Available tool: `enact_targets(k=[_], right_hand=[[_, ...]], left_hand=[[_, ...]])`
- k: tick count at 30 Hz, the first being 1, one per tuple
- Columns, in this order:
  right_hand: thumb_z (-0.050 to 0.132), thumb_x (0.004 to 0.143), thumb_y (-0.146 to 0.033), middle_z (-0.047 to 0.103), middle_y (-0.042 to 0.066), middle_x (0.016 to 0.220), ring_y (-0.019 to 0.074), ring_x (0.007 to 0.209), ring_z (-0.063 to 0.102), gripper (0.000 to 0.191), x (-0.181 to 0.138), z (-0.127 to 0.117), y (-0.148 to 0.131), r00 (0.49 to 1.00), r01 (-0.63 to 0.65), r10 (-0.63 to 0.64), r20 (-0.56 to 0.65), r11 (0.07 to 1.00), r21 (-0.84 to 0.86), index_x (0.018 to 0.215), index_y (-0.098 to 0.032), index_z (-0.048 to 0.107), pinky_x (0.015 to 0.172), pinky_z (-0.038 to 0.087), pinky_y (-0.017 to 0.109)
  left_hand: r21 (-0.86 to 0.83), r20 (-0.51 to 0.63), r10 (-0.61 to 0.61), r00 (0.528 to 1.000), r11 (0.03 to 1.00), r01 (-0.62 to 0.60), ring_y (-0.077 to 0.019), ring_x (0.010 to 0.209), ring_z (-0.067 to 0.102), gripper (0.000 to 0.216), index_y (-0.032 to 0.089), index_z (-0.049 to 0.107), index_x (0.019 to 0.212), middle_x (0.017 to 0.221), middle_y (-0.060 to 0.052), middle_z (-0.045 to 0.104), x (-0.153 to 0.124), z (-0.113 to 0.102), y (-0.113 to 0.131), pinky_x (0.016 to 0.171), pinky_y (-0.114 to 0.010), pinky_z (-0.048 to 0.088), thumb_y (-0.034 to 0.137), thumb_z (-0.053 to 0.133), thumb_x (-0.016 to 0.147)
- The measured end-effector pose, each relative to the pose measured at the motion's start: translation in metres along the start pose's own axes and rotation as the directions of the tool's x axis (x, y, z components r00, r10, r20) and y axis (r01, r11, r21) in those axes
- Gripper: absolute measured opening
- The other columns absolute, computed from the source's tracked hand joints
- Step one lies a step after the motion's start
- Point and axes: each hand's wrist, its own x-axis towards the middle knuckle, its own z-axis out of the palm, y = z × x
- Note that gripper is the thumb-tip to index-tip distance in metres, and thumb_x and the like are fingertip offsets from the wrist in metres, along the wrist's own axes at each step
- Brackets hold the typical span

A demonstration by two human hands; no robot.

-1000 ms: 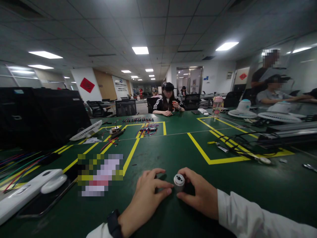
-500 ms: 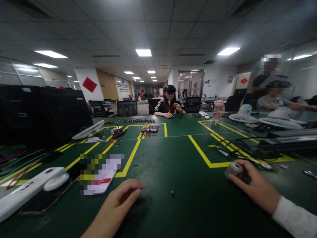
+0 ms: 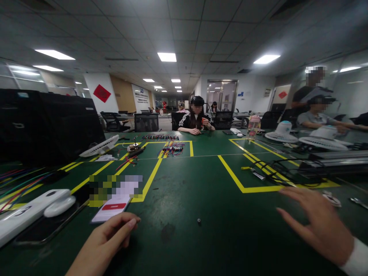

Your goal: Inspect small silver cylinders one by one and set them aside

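My left hand (image 3: 110,239) rests low on the left, its fingers curled and the thumb tip against the index finger. I see nothing in that pinch. Just beyond it lies a phone (image 3: 112,213) with a red bar on its pale screen. My right hand (image 3: 314,226) hovers at the right, slightly blurred, fingers stretched and thumb spread wide. No object shows in it; the space beneath its palm is hidden. Close to its fingers lies a small white round part (image 3: 332,199). A tiny metal cylinder (image 3: 199,221) stands on the green table (image 3: 184,253) between both hands.
At left are a white power strip (image 3: 37,209), a dark phone and loose coloured wires. Wired small boards (image 3: 174,148) sit mid-table. Black cables (image 3: 276,172), metal bars and fan parts (image 3: 281,133) lie right. A co-worker (image 3: 197,119) sits across the table.
My right hand has let go of a grey metal cup-like part, now out of sight, and moved right with fingers spreading. My left hand has drawn left and down toward me.
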Motion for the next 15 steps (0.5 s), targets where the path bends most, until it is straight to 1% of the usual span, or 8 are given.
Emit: enact_targets(k=[1, 3, 4, 6, 8, 11, 13, 15], right_hand=[[0.063, 0.073, -0.041, 0.057, 0.007, 0.112, 0.0256, 0.107, 0.050, 0.040, 0.007, 0.007, -0.031, 0.994, 0.091, -0.094, 0.049, 0.993, 0.071, 0.110, -0.027, 0.056, 0.093, 0.037, 0.043], [0.055, 0.081, -0.036, 0.058, 0.005, 0.109, 0.0201, 0.103, 0.052, 0.029, 0.022, 0.024, -0.088, 0.969, 0.096, -0.144, 0.203, 0.969, 0.229, 0.109, -0.026, 0.058, 0.091, 0.040, 0.039], [0.055, 0.082, -0.036, 0.058, 0.005, 0.109, 0.0190, 0.101, 0.052, 0.030, 0.028, 0.033, -0.113, 0.943, 0.078, -0.171, 0.284, 0.948, 0.309, 0.110, -0.025, 0.058, 0.091, 0.041, 0.038], [0.058, 0.080, -0.037, 0.059, 0.005, 0.105, 0.0187, 0.097, 0.052, 0.034, 0.042, 0.048, -0.151, 0.895, 0.001, -0.193, 0.402, 0.903, 0.430, 0.111, -0.023, 0.059, 0.088, 0.042, 0.037], [0.063, 0.077, -0.036, 0.060, 0.003, 0.099, 0.0181, 0.093, 0.052, 0.030, 0.054, 0.058, -0.174, 0.871, -0.052, -0.206, 0.446, 0.864, 0.501, 0.104, -0.024, 0.063, 0.084, 0.042, 0.036], [0.062, 0.078, -0.030, 0.061, 0.000, 0.089, 0.0146, 0.086, 0.053, 0.011, 0.063, 0.064, -0.182, 0.866, -0.062, -0.229, 0.445, 0.834, 0.549, 0.087, -0.024, 0.068, 0.080, 0.043, 0.031], [0.057, 0.083, -0.028, 0.061, 0.001, 0.087, 0.0125, 0.082, 0.054, 0.012, 0.063, 0.060, -0.170, 0.877, -0.072, -0.214, 0.430, 0.827, 0.558, 0.086, -0.022, 0.066, 0.076, 0.044, 0.028], [0.050, 0.086, -0.029, 0.060, 0.002, 0.089, 0.0118, 0.080, 0.054, 0.016, 0.060, 0.049, -0.144, 0.919, -0.052, -0.166, 0.357, 0.848, 0.528, 0.093, -0.020, 0.063, 0.074, 0.044, 0.027]], left_hand=[[0.004, -0.008, 0.004, 1.000, 1.000, -0.004, -0.0154, 0.049, 0.047, 0.034, 0.022, 0.063, 0.092, 0.050, 0.007, 0.052, 0.000, 0.001, 0.001, 0.045, -0.023, 0.034, 0.052, 0.057, 0.077], [0.008, -0.018, 0.012, 1.000, 1.000, -0.012, -0.0159, 0.050, 0.048, 0.033, 0.022, 0.063, 0.091, 0.051, 0.007, 0.052, -0.001, 0.001, 0.001, 0.045, -0.023, 0.034, 0.052, 0.057, 0.077], [0.010, -0.020, 0.015, 1.000, 1.000, -0.015, -0.0160, 0.050, 0.048, 0.033, 0.022, 0.063, 0.091, 0.051, 0.007, 0.053, -0.001, 0.001, 0.001, 0.045, -0.023, 0.034, 0.052, 0.057, 0.077], [0.015, -0.002, 0.010, 1.000, 1.000, -0.010, -0.0156, 0.050, 0.047, 0.034, 0.022, 0.062, 0.092, 0.052, 0.006, 0.053, -0.003, -0.001, 0.000, 0.045, -0.023, 0.033, 0.052, 0.056, 0.078], [0.019, 0.032, 0.002, 0.999, 1.000, -0.003, -0.0152, 0.051, 0.047, 0.034, 0.022, 0.061, 0.093, 0.054, 0.007, 0.053, -0.004, -0.002, 0.000, 0.046, -0.023, 0.034, 0.053, 0.054, 0.080], [0.030, 0.060, 0.017, 0.998, 0.999, -0.019, -0.0153, 0.054, 0.049, 0.030, 0.023, 0.062, 0.090, 0.056, 0.006, 0.054, -0.006, -0.003, 0.002, 0.048, -0.024, 0.036, 0.050, 0.053, 0.081], [0.031, 0.046, 0.034, 0.998, 0.999, -0.035, -0.0152, 0.054, 0.049, 0.028, 0.023, 0.062, 0.088, 0.057, 0.006, 0.054, -0.006, -0.003, 0.003, 0.049, -0.024, 0.036, 0.049, 0.053, 0.082], [0.031, 0.047, 0.032, 0.998, 0.999, -0.033, -0.0152, 0.054, 0.049, 0.028, 0.023, 0.062, 0.087, 0.057, 0.006, 0.054, -0.006, -0.003, 0.004, 0.049, -0.024, 0.036, 0.049, 0.053, 0.082]])
